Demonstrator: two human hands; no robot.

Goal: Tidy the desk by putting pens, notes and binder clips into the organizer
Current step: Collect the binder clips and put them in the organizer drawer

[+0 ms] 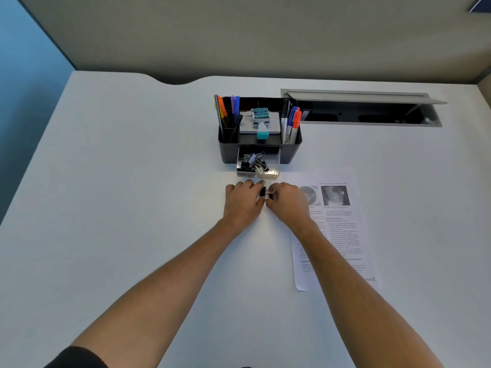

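The organizer (259, 144) stood black on the white table (132, 181), pens (291, 123) upright inside, its clear drawer (257, 168) pulled out and heaped with clips; a printed sheet (337, 229) lay beside. Just before the drawer, left hand (243, 201) and right hand (288, 201) together pinched one black binder clip (267, 193).

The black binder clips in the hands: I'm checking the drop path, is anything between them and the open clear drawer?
Nothing visible. The left hand and right hand hold the black binder clips just in front of the open clear plastic drawer; only bare white desk lies between.
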